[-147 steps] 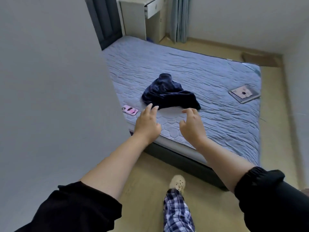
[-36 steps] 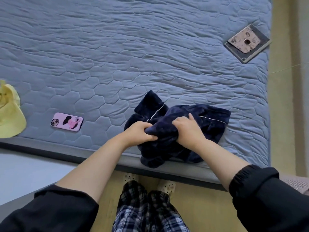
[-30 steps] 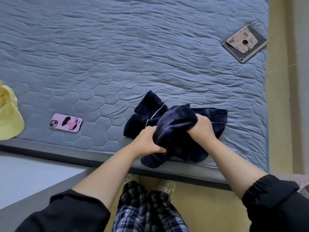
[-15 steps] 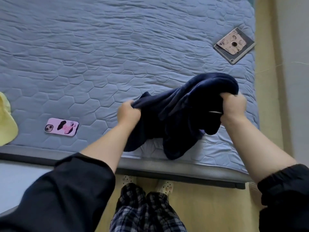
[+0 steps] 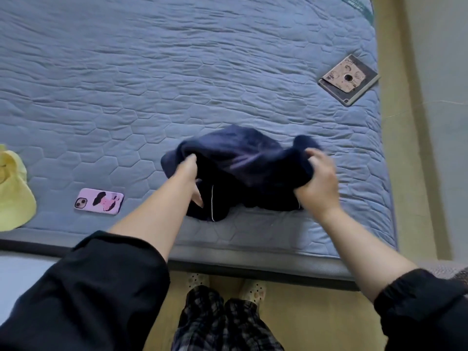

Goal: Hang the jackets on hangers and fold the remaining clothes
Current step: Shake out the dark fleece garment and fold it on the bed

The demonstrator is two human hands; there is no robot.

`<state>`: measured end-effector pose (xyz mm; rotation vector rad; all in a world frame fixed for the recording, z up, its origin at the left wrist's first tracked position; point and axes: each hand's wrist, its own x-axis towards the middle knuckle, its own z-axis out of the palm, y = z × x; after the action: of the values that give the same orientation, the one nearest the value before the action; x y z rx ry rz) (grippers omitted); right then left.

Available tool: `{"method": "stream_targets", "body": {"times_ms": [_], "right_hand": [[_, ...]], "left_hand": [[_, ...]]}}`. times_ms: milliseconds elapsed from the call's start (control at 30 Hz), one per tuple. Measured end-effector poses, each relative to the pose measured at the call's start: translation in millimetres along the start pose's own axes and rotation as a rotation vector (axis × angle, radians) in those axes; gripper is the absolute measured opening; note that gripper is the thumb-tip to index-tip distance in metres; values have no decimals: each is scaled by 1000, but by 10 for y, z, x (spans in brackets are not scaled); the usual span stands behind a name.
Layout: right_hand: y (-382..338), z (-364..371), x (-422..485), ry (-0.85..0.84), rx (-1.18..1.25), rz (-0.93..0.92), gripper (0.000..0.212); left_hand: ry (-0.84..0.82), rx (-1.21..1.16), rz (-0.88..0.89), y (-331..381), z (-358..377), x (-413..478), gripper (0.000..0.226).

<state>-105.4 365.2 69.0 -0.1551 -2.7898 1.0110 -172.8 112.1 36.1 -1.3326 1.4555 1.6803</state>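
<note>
A dark navy fleece garment (image 5: 238, 163) with thin white piping lies bunched near the front edge of the blue quilted mattress (image 5: 177, 72). My right hand (image 5: 317, 178) grips its right side, fingers curled round a fold of the cloth. My left hand (image 5: 191, 173) is tucked into the left side of the garment, its fingers partly hidden by the fabric. The picture is blurred around both hands.
A pink phone (image 5: 99, 200) lies on the mattress left of the garment. A yellow cloth item (image 5: 12, 196) sits at the far left edge. A tablet in a printed case (image 5: 348, 79) lies at the back right. Wooden floor (image 5: 316, 320) runs below the mattress edge.
Both hands have lowered the garment from its raised, stretched position back onto the mattress. My left hand has moved in under the cloth.
</note>
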Motion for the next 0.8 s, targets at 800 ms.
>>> {"method": "stream_targets", "body": {"times_ms": [800], "right_hand": [[307,411,-957,-798,-332,186,23]], "left_hand": [[120,-361,-57,-1106,-446,164,22]]}}
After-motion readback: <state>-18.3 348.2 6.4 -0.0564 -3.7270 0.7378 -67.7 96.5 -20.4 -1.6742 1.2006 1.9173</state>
